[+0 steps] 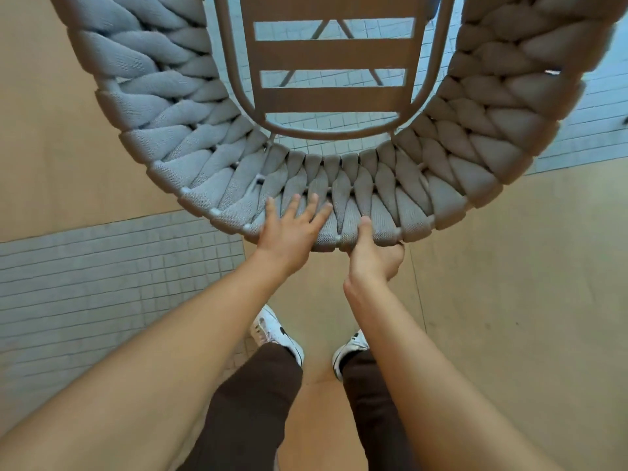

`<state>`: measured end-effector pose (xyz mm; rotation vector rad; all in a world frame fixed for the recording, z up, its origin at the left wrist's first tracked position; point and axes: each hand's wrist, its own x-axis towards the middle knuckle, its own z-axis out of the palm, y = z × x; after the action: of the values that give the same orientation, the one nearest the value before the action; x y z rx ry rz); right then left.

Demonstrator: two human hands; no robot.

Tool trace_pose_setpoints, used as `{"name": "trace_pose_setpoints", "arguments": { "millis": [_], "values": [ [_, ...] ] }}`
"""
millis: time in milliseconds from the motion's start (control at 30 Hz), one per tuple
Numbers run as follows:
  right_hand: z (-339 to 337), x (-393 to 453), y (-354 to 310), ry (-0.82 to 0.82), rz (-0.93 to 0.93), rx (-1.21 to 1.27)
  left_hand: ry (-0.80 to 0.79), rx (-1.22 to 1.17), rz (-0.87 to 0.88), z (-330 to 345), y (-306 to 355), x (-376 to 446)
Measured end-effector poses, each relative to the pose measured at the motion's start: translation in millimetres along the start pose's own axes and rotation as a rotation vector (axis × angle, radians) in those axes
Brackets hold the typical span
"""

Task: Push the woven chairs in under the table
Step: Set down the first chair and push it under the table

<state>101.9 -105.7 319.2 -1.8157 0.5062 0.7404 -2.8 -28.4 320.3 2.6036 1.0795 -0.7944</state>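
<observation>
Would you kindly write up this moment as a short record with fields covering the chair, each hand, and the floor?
chair: woven chair with a curved grey braided backrest and a slatted seat, seen from above
left hand: laid flat on the backrest's top edge, fingers spread
right hand: gripping the backrest's edge, thumb on top, fingers curled underneath
floor: tan surface with grey tiled sections
person: standing behind the chair, white shoes visible
table: not in view

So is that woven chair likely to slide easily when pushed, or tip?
The woven chair probably slides rather than tips: both hands push its backrest. The left hand lies flat on thick rope that likely gives slightly; the right hand grips the rim. Its open slatted seat suggests modest weight.
</observation>
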Motion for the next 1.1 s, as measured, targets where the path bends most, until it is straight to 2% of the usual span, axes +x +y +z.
{"name": "trace_pose_setpoints", "arguments": {
  "millis": [67,133,167,233,300,400,467,533,600,800,1000,1100],
  "values": [
    [-6.5,-13.8,-11.2,-0.062,-0.046,-0.072,-0.007,0.015,0.013,-11.0,-6.2,-2.0],
    [-16.1,-30.5,-19.3,-0.028,-0.207,-0.289,-0.023,0.032,0.031,-24.4,-12.8,-4.9],
    [-21.4,-39.8,-22.6,0.010,-0.352,-0.404,-0.032,0.039,0.040,-31.0,-16.5,-6.6],
    [-31.1,-55.9,-31.0,0.041,-0.765,-0.596,-0.049,0.045,0.059,-43.0,-24.9,-8.8],
    [-32.6,-60.4,-44.0,-0.106,-1.116,-0.808,-0.067,0.047,0.077,-54.7,-34.7,-11.8],
    [-16.1,-50.3,-73.5,-0.443,-1.353,-1.301,-0.102,0.044,0.090,-72.1,-50.1,-15.6],
    [5.4,-41.6,-92.7,-0.571,-1.394,-1.653,-0.098,0.043,0.105,-85.0,-62.0,-16.3],
    [25.3,-38.8,-106.8,-0.665,-1.364,-1.791,-0.099,0.027,0.131,-100.9,-74.9,-15.8],
    [40.3,-43.1,-118.7,-0.696,-1.329,-1.729,-0.105,0.000,0.159,-118.9,-86.1,-13.4],
    [74.6,-64.9,-150.3,-0.581,-1.380,-1.702,-0.168,-0.082,0.182,-160.8,-120.0,6.3],
    [116.3,-82.5,-171.3,-0.454,-1.311,-1.714,0.046,-0.001,0.219,-192.9,-157.3,19.1],
    [128.8,-87.1,-177.6,-0.436,-1.267,-1.698,0.062,0.043,0.264,-205.4,-169.0,29.0]
  ]
}}
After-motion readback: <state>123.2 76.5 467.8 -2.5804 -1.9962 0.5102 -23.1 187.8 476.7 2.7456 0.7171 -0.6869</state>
